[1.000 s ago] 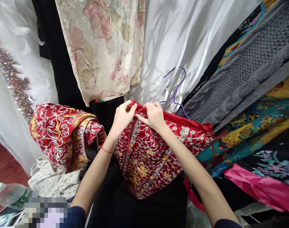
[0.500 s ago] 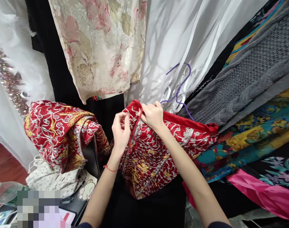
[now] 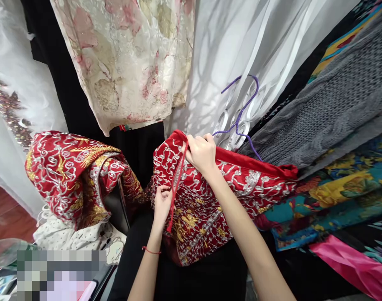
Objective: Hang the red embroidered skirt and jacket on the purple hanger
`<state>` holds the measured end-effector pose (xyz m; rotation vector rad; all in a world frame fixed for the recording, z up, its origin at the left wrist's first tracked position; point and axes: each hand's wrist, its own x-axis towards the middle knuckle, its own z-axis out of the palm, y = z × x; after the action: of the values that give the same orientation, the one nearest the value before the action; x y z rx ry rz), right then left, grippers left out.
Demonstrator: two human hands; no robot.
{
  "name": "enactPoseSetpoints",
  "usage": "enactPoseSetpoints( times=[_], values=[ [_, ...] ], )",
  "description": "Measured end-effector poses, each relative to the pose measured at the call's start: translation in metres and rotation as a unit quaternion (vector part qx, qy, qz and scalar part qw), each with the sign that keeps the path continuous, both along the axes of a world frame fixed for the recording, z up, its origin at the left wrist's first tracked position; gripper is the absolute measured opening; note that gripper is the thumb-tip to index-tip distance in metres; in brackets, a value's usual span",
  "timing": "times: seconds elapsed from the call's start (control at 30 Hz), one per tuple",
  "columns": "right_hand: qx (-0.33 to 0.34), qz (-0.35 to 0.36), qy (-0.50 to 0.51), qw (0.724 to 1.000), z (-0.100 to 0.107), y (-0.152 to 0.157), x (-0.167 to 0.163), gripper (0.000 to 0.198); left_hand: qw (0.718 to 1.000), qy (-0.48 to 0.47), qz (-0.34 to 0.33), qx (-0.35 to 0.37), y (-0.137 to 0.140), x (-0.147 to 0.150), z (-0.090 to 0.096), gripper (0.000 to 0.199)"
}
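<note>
A red garment (image 3: 200,200) with silver and gold embroidery hangs over my lap, its plain red band (image 3: 241,161) along the top edge. My right hand (image 3: 201,152) is closed round this band near its left end. From there a thin red cord (image 3: 178,175) runs down, nearly straight. Lower down, my left hand (image 3: 163,205) has its fingers curled in a pinch at the cord; the exact grip is partly hidden. A purple hanger (image 3: 239,119) sits behind the band, its lower part covered by the garment.
Another red embroidered piece (image 3: 72,171) lies at left above a dotted white cloth (image 3: 65,234). A floral cream cloth (image 3: 131,62) hangs ahead, beside a white curtain (image 3: 216,54). At right hang a grey knit (image 3: 341,83) and a teal floral fabric (image 3: 335,188). A plastic bottle (image 3: 9,253) is at lower left.
My left hand has moved down from the garment's top corner, and the red cord now hangs straighter beside it. The right hand keeps its hold on the band.
</note>
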<state>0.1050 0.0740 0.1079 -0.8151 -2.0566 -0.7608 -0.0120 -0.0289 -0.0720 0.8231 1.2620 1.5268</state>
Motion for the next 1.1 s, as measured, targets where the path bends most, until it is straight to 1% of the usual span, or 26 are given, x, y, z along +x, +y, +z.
enactPoseSetpoints(
  times=[0.03,0.1,0.17,0.23,0.3,0.43,0.57,0.73,0.77,0.83,0.9,0.97,1.03,1.1],
  values=[
    [-0.005,0.001,0.000,1.000,0.000,0.000,0.000,0.033,0.999,0.022,0.026,0.001,0.001,-0.001,0.001,0.049],
    [-0.019,0.004,-0.001,1.000,-0.001,0.000,0.000,0.032,0.995,0.079,0.057,0.020,0.004,-0.002,0.005,0.040],
    [-0.036,0.006,0.000,0.999,-0.001,0.000,0.001,0.031,0.987,0.137,0.075,0.038,0.008,-0.005,0.009,0.030],
    [-0.041,0.009,0.000,0.999,0.000,-0.001,0.001,0.030,0.981,0.170,0.079,0.043,0.013,-0.007,0.011,0.027],
    [-0.034,0.010,-0.001,0.999,0.000,-0.002,0.001,0.030,0.984,0.166,0.053,0.037,0.016,-0.009,0.011,0.029],
    [-0.009,0.012,-0.002,1.000,0.000,-0.003,0.001,0.028,0.992,0.122,-0.023,0.021,0.017,-0.013,0.012,0.033],
    [-0.013,0.016,0.001,1.000,0.001,-0.005,0.001,0.028,0.997,0.065,-0.036,0.025,0.015,-0.015,0.021,0.033],
    [-0.019,0.014,0.005,1.000,0.001,-0.004,0.000,0.027,0.997,-0.022,-0.066,0.035,0.012,-0.015,0.042,0.038],
    [-0.019,0.013,0.007,1.000,0.001,-0.004,0.000,0.027,0.996,-0.021,-0.072,0.041,0.012,-0.015,0.047,0.038],
    [-0.016,0.014,0.009,1.000,0.001,-0.003,0.000,0.027,0.996,0.025,-0.068,0.059,0.010,-0.017,0.057,0.036],
    [-0.009,0.018,0.008,1.000,0.000,-0.003,0.000,0.027,0.991,0.098,-0.043,0.080,0.010,-0.020,0.065,0.033],
    [-0.005,0.028,0.011,1.000,-0.001,-0.004,0.000,0.028,0.984,0.149,-0.014,0.094,0.012,-0.024,0.071,0.031],
    [-0.005,0.044,0.021,0.999,-0.002,-0.004,0.000,0.028,0.983,0.161,-0.010,0.091,0.014,-0.028,0.074,0.030],
    [-0.011,0.057,0.028,0.998,-0.002,-0.005,0.000,0.027,0.987,0.140,-0.031,0.078,0.017,-0.031,0.076,0.030]
  ],
)
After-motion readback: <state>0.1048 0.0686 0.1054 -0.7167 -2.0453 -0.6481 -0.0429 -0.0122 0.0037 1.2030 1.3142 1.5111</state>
